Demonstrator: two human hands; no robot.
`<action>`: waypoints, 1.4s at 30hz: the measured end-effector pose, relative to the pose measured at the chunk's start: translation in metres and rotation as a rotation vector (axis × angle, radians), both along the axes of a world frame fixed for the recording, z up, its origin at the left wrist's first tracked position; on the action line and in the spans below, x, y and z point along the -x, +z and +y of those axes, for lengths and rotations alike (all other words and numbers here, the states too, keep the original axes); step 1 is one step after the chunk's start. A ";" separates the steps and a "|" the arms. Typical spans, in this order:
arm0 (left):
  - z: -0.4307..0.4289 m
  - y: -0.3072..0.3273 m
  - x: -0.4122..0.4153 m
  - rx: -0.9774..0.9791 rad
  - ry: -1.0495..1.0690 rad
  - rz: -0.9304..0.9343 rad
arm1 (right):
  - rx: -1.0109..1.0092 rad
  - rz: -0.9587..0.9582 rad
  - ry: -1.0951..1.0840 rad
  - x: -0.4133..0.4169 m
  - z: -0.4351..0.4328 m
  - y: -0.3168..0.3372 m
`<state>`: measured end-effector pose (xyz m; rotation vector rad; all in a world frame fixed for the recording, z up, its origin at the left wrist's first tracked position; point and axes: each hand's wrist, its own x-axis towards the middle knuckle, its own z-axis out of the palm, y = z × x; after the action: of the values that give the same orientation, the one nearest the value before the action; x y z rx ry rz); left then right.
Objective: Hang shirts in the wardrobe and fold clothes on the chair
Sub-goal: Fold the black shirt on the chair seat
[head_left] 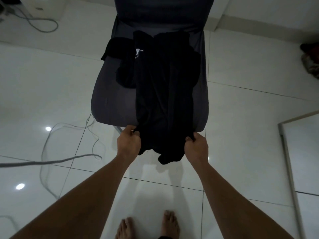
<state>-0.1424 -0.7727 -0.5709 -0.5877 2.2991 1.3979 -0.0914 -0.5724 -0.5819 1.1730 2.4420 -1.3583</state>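
A long black garment (164, 94) lies lengthwise on the seat of a dark grey chair (110, 102), its near end hanging past the front edge. My left hand (128, 141) grips the garment's near left corner and my right hand (196, 146) grips its near right corner, both just in front of the seat. A second black piece with a small white print (124, 54) is bunched on the seat's left side, partly under the long garment.
White glossy floor tiles surround the chair. Grey cables (48, 161) trail over the floor at the left and far left. A mirror or door edge (290, 169) stands at the right. A heap of cloth (310, 61) lies at the far right. My bare feet (148, 225) are below.
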 end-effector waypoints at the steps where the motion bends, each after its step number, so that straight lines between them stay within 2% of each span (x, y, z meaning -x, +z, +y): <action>1: 0.000 0.000 -0.001 0.002 0.005 0.001 | 0.020 -0.001 0.000 0.000 -0.001 0.001; 7: -0.003 -0.002 -0.007 0.014 0.048 0.023 | 0.123 0.005 0.059 -0.003 -0.001 0.005; 10: -0.004 -0.005 -0.010 -0.037 -0.032 -0.086 | 0.352 -0.049 0.122 -0.004 -0.003 0.003; 13: -0.007 -0.011 -0.018 -0.057 -0.218 -0.261 | 0.420 -0.135 0.141 -0.007 -0.003 0.001; 16: -0.016 -0.008 -0.022 -0.114 -0.160 -0.344 | 0.474 -0.171 0.075 -0.014 -0.002 0.006; 20: -0.032 0.015 -0.033 -0.225 -0.038 -0.359 | 0.554 -0.193 -0.007 -0.029 -0.009 0.021; 26: -0.046 0.072 -0.039 -0.309 -0.084 -0.344 | 0.689 -0.127 -0.034 -0.052 -0.021 0.074; 29: -0.050 0.110 -0.031 -0.406 -0.147 -0.409 | 0.855 -0.091 -0.104 -0.048 -0.018 0.112; 31: -0.053 0.136 -0.022 -0.546 -0.201 -0.482 | 0.994 -0.060 -0.049 -0.039 -0.017 0.141; 34: -0.054 0.165 -0.005 -0.670 -0.240 -0.510 | 0.922 -0.076 0.024 -0.023 -0.017 0.167; 38: -0.047 0.184 0.023 -0.441 -0.125 -0.450 | 0.608 -0.076 -0.053 0.009 -0.014 0.188; 39: -0.046 0.188 0.031 -0.434 -0.102 -0.445 | 0.569 -0.051 -0.088 0.018 -0.013 0.193; 42: -0.038 0.202 0.065 -0.578 -0.032 -0.499 | 0.641 -0.024 -0.160 0.051 -0.009 0.203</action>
<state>-0.2071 -0.8104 -0.3685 -0.6164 1.4279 1.5839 -0.1422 -0.5813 -0.3785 1.1970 1.6940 -1.9452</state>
